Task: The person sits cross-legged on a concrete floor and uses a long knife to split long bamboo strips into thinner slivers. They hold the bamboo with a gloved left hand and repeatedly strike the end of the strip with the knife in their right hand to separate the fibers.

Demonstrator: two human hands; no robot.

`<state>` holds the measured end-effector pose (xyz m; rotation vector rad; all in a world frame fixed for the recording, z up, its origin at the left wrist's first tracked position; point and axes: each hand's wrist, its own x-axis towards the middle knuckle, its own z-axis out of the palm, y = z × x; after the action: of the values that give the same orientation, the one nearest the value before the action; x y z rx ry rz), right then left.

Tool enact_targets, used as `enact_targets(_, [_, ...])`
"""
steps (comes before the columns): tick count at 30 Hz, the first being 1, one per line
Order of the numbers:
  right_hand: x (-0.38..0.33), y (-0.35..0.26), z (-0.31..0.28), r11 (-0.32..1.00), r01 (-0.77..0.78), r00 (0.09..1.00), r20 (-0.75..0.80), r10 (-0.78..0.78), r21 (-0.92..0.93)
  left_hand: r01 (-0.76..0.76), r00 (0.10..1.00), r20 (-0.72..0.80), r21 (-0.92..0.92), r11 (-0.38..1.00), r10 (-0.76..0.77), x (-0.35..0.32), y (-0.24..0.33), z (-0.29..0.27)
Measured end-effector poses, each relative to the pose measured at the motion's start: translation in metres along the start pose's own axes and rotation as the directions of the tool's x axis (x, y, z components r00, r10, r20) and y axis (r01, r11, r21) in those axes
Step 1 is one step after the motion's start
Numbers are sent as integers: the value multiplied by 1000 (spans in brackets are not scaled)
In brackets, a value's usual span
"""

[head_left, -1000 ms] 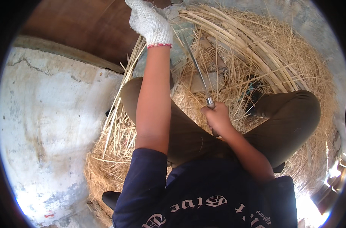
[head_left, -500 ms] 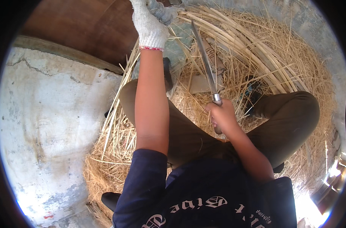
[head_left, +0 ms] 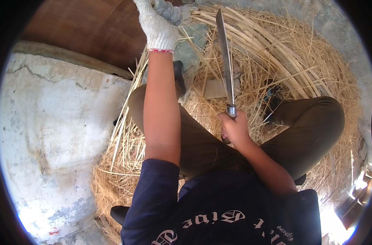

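Observation:
My right hand (head_left: 236, 127), bare, is closed round the handle of a machete (head_left: 225, 57). Its long blade points away from me above the straw, with a metal collar where it meets the handle. My left hand (head_left: 158, 30) wears a white knitted glove with a red-edged cuff and reaches to the far edge of the view. Its fingers are cut off there, so what they hold does not show. Right beside the glove is a grey cloth-like bundle (head_left: 168, 12). A block (head_left: 215, 90) lies on the straw between my legs, left of the blade.
Long split strips (head_left: 271, 51), likely bamboo, lie in a bundle at the far right on loose straw-like shavings (head_left: 337, 81). More thin strips (head_left: 120, 130) lean by the cracked white wall (head_left: 59, 114) at left. A brown panel (head_left: 88, 28) stands far left. My bent legs flank the block.
The machete has swung upright, its tip moving right and farther away. My right hand has shifted slightly left, and my gloved left hand has moved a little left too.

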<state>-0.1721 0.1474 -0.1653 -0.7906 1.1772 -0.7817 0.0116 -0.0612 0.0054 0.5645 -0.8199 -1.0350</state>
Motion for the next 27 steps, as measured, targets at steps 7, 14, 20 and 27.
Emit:
enact_targets(7, [7, 3, -2, 967, 152, 984, -65, -168, -205, 72, 996, -67, 84, 994, -66, -2, 7, -6])
enact_targets(14, [8, -1, -6, 979, -182, 976, 102, 191, -89, 65, 998, -2, 41, 997, -65, 0, 6, -4])
enact_targets(20, [-7, -6, 6, 886, 338, 922, -79, -379, -316, 0, 1000, -24, 106, 994, 2, 2, 6, -9])
enact_targets(27, [0, -10, -8, 969, -153, 984, 59, 167, -192, 56, 994, -95, 79, 995, -48, 1, 7, -10])
